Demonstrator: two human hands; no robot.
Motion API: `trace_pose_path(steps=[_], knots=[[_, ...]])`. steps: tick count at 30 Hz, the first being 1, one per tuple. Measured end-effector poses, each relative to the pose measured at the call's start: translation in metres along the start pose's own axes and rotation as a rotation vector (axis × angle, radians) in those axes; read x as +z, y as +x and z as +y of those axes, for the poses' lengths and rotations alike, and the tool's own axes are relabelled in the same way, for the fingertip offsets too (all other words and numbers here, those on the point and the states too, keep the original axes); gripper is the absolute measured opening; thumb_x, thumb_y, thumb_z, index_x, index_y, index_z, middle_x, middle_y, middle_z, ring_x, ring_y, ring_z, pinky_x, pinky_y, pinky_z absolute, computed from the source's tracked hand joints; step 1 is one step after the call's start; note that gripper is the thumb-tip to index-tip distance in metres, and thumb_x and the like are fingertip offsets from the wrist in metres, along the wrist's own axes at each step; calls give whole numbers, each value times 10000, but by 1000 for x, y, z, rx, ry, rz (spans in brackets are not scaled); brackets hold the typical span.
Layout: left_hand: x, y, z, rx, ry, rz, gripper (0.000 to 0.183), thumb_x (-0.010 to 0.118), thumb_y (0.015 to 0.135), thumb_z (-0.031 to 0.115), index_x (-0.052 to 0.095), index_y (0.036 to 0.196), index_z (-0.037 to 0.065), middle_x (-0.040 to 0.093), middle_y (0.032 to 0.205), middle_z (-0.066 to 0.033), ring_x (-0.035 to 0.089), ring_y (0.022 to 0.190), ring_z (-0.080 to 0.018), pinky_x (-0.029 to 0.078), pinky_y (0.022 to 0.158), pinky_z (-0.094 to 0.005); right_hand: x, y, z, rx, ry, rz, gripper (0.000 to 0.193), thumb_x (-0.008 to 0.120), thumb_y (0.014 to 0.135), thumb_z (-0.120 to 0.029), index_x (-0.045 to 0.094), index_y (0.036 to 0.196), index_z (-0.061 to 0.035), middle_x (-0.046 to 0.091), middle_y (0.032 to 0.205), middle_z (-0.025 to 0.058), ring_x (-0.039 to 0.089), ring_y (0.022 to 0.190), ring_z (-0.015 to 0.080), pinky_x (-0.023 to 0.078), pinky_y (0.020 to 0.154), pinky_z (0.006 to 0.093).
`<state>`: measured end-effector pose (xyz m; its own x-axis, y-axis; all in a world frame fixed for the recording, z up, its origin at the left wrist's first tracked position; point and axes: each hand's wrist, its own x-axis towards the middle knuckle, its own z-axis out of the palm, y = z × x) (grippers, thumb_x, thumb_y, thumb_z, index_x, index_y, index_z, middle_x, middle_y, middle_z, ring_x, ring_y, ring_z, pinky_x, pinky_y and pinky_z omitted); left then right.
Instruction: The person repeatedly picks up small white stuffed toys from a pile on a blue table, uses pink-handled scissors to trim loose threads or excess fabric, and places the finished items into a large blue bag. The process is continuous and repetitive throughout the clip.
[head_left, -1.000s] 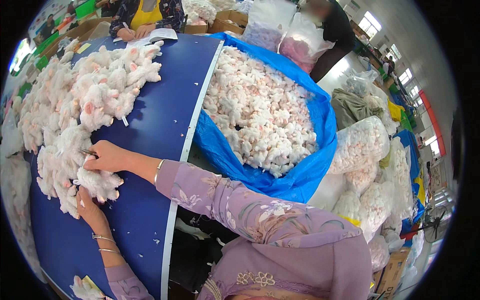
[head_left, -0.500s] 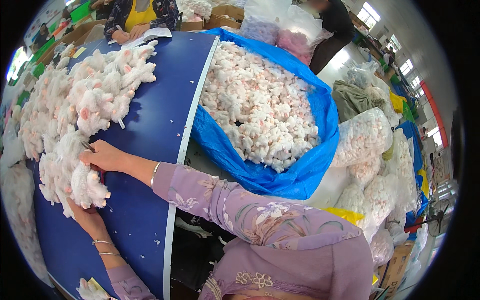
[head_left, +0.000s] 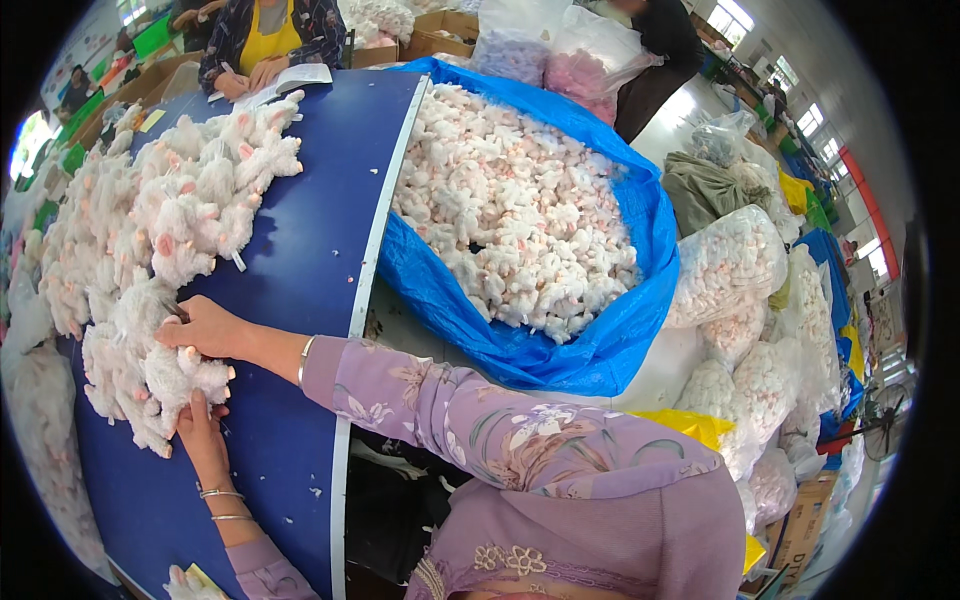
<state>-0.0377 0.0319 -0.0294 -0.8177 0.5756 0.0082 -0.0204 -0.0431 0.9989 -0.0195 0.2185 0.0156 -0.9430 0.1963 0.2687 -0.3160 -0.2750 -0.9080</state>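
A fluffy white plush toy point(head_left: 185, 375) with light tan foot tips lies at the near end of a heap of similar plush toys point(head_left: 185, 190) on the blue table. My right hand point(head_left: 208, 330) is closed over its upper side, gripping a slim dark metal tool whose end point(head_left: 177, 312) pokes out by the thumb; the rest is hidden. From below, my left hand point(head_left: 203, 432) pinches the toy's lower edge, thumb on the fur and fingers partly hidden behind it.
A blue sack point(head_left: 640, 220) of small white plush pieces stands right of the table point(head_left: 290, 400). Beyond it are stuffed clear bags point(head_left: 730, 265). A person in a yellow apron point(head_left: 270, 35) sits at the far edge over an open book point(head_left: 290, 82). Lint dots the tabletop.
My left hand has moved up and right, closer to my right hand, and its thumb now shows on the toy. The toy's lower part has shifted slightly.
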Motion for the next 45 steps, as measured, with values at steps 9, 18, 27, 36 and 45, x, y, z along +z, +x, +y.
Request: trace_pose_path(steps=[9,18,27,36,45], knots=[[12,-4,9,35,-110,102,272,480,992,285,569,934,34,611,742,-61,523,576,-91,393,509,-209,7,-8,-12,-31,-166,15,335,679,803,-346,594,782,-23,551,722,-1,494,671,106,428,631,274],[18,-4,10,45,-142,217,306,486,985,316,569,904,32,592,721,-44,518,565,-97,383,502,-217,3,-9,-3,-5,-390,-75,307,674,739,-243,617,791,54,576,643,53,495,608,99,430,575,290],[21,-6,16,64,-143,268,315,502,976,336,571,920,34,589,727,-38,527,583,-99,386,513,-224,6,-10,-7,8,-257,-5,294,655,761,-229,617,806,59,578,653,37,494,613,89,431,570,288],[11,-2,2,72,-74,241,257,572,949,281,585,941,25,622,776,-42,540,591,-89,389,504,-209,5,-5,4,23,-222,-40,323,642,767,-238,633,887,61,617,727,63,527,681,111,454,637,297],[12,-2,6,40,-52,251,287,555,956,310,582,933,25,626,767,-47,547,584,-93,395,508,-204,4,-5,5,26,-302,-60,316,640,779,-229,628,895,64,614,738,49,519,677,103,453,632,291]])
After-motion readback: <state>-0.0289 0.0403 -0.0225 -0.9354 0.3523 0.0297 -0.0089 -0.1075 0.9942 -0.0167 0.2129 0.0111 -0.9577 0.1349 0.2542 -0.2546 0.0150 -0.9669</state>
